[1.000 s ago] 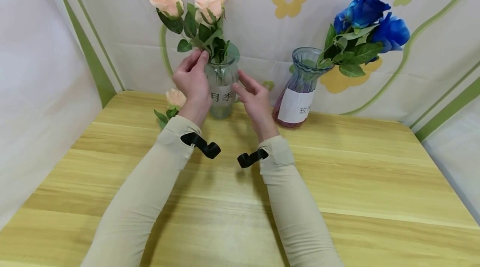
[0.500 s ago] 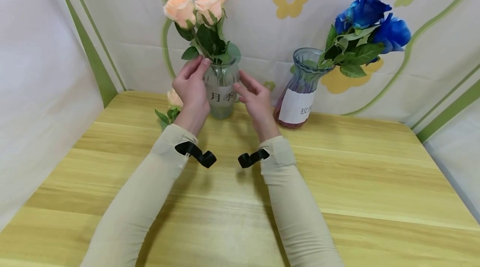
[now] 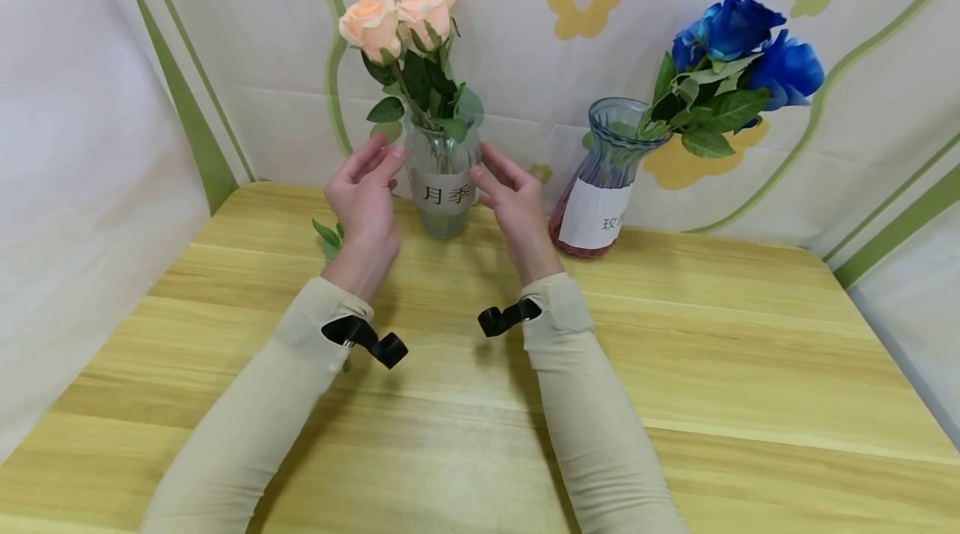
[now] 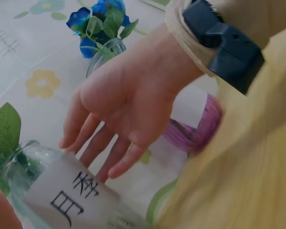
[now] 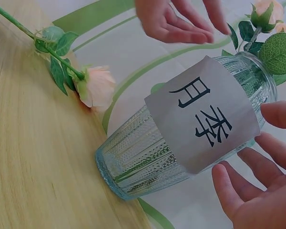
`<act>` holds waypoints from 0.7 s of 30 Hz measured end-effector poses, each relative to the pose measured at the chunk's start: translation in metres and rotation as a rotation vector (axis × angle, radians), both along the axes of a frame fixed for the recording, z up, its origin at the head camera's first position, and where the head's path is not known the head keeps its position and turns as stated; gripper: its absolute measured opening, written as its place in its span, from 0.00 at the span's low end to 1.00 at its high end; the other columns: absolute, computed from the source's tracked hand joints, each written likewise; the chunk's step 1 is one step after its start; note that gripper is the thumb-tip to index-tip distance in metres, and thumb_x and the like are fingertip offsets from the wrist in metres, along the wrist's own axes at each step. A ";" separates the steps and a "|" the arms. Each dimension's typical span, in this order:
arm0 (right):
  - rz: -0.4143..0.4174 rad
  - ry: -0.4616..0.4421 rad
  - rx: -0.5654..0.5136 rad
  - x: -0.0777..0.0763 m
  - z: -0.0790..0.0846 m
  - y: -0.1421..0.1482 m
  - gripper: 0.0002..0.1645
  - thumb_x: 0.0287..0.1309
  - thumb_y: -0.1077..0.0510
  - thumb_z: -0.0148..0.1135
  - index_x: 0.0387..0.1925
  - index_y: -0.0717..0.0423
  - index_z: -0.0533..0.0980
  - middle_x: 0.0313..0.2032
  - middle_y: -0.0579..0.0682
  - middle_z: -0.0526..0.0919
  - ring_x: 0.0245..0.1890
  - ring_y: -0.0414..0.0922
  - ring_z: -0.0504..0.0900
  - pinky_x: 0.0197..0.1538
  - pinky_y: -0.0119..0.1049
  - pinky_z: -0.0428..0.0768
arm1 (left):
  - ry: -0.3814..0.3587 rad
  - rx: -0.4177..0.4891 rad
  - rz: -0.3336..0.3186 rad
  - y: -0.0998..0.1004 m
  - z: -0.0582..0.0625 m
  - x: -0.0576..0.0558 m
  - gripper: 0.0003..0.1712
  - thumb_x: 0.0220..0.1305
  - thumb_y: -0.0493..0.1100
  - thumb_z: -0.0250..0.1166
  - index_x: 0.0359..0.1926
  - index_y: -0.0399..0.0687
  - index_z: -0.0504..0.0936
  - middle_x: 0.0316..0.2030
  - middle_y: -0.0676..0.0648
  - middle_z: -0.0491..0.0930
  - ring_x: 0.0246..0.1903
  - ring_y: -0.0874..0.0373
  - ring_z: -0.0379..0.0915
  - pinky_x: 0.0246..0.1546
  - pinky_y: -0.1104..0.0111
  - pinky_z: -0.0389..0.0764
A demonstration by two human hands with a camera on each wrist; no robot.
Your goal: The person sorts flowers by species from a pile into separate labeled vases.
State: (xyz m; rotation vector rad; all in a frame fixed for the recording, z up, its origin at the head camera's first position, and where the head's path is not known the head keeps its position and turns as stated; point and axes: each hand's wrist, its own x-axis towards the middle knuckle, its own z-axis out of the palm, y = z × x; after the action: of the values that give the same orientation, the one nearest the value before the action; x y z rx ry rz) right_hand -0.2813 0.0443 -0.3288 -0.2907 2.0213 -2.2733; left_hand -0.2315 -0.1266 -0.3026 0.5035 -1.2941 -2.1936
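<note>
Peach roses (image 3: pixel 372 27) stand in a clear glass vase (image 3: pixel 442 226) with a white label (image 3: pixel 429 191) bearing dark characters. Left of the vase is my left hand (image 3: pixel 365 199), its fingers loosely bent; in the right wrist view a gap shows between it and the glass. My right hand (image 3: pixel 516 205) is at the vase's right side with relaxed fingers, the thumb close to the label; whether it touches the glass I cannot tell. Another peach rose (image 5: pixel 96 87) lies on the table, its bloom hidden behind my left hand in the head view.
Blue roses (image 3: pixel 738 24) lean to the right in a second glass vase (image 3: pixel 568 213), pinkish at its base and labelled too. Both vases stand near the back edge of the wooden table (image 3: pixel 750 367), before a flower-patterned cloth (image 3: pixel 517 9).
My left hand has let go of the left peach rose's stem and drawn back left and down. That rose has moved right and lower, closer to the others. The right hand has hardly moved.
</note>
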 end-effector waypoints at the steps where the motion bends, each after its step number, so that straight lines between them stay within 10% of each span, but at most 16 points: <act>1: 0.000 0.002 0.002 0.000 0.000 0.000 0.29 0.75 0.51 0.65 0.73 0.42 0.75 0.74 0.44 0.76 0.70 0.44 0.78 0.74 0.54 0.76 | -0.008 -0.002 0.002 -0.003 -0.001 0.003 0.21 0.63 0.35 0.77 0.58 0.46 0.89 0.48 0.50 0.89 0.45 0.63 0.83 0.44 0.72 0.80; 21: -0.007 0.003 0.012 0.001 0.001 0.000 0.29 0.75 0.51 0.65 0.74 0.43 0.75 0.74 0.44 0.76 0.71 0.43 0.78 0.73 0.52 0.77 | -0.232 -0.174 -0.086 -0.047 -0.030 0.060 0.12 0.64 0.34 0.75 0.47 0.51 0.88 0.39 0.56 0.87 0.40 0.65 0.82 0.35 0.77 0.81</act>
State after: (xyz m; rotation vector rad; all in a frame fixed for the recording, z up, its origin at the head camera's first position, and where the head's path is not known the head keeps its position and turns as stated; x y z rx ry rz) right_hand -0.2807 0.0442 -0.3282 -0.2870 2.0402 -2.2647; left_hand -0.1720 -0.1740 -0.3324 0.6586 -1.6398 -2.1129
